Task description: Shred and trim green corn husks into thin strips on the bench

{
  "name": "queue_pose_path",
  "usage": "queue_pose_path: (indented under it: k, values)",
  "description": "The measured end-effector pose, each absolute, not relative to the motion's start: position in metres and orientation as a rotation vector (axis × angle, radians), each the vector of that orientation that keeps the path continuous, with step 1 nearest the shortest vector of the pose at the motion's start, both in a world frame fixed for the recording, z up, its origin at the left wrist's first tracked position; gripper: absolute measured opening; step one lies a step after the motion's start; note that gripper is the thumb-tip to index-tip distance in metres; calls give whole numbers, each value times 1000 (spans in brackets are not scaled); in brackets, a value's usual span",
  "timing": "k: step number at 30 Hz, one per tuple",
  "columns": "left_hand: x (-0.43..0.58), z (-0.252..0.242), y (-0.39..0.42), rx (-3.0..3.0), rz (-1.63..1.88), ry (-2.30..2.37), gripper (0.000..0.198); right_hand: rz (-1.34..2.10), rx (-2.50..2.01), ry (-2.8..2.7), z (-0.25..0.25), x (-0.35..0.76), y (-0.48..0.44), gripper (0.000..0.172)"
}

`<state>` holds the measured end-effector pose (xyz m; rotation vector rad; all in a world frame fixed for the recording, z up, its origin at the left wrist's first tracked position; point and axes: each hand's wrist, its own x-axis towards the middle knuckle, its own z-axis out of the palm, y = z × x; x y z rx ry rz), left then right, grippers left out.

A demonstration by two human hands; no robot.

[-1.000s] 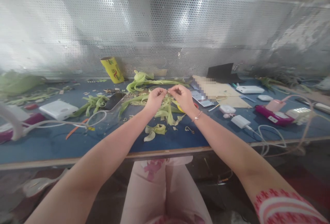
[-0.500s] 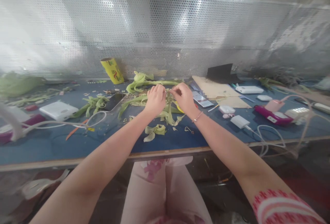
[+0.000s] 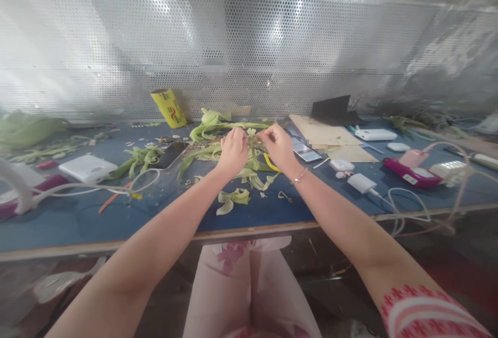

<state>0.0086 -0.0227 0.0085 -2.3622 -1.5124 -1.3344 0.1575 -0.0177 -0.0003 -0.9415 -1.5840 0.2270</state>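
My left hand (image 3: 232, 150) and my right hand (image 3: 278, 146) are close together above the blue table (image 3: 78, 219), both pinching a bundle of green leaf strips (image 3: 252, 152) held between them. The strips hang down from my fingers to a heap of strips (image 3: 253, 174) on the table. A curled piece of leaf (image 3: 233, 198) lies nearer the front edge. A bracelet sits on my right wrist.
More leaf strips (image 3: 140, 156) lie to the left, beside a dark phone (image 3: 171, 154) and a white box (image 3: 87, 167) with cables. A yellow packet (image 3: 169, 107) leans on the perforated metal screen. To the right are a phone (image 3: 305, 150), cardboard (image 3: 330, 136), white chargers and a pink device (image 3: 408, 174).
My hands have drawn closer together and lifted the strips slightly; the bundle now stands up between my fingers.
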Motion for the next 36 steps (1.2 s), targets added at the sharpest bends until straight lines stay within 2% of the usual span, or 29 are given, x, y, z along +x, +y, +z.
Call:
queue_pose_path:
  k: [13,25,36]
  values:
    - [8,14,-9,-2411,-1787,-1734,17,265,-866,-1553,0,153,-17,20]
    - [4,12,-19,-2573,-1469,-1262,26,162,-889,-1625,0,154,-22,20]
    - [0,14,-26,-2736,-1427,-1111,21,194,-941,-1537,4,153,-24,21]
